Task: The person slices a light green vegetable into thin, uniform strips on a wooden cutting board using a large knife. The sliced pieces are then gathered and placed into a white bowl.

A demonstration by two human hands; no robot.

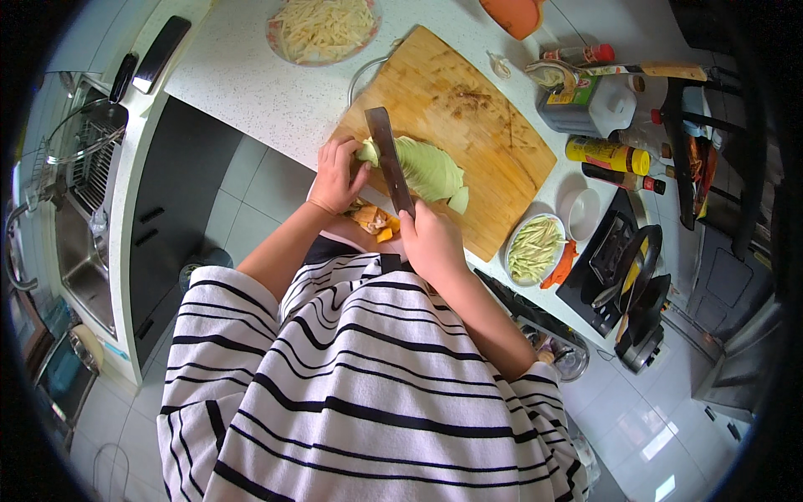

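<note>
My right hand (434, 241) grips the handle end of a dark-bladed kitchen knife (392, 163), whose blade lies across a pale green vegetable cut into thin slices (430, 166). The slices lean on one another in a row on the wooden cutting board (495, 157). My left hand (339, 172) holds the uncut end piece (367, 152) at the board's near left edge, its fingertips close to the blade. Below the board's near edge, in front of my body, are orange and brown scraps (375, 223), partly hidden by my hands.
A bowl of pale strips (326, 28) stands at the far left of the counter (244, 69). To the right are a bowl of green strips (534, 250), an empty white bowl (579, 213), bottles (607, 155) and a black stove (602, 263). Garlic (499, 64) lies beyond the board.
</note>
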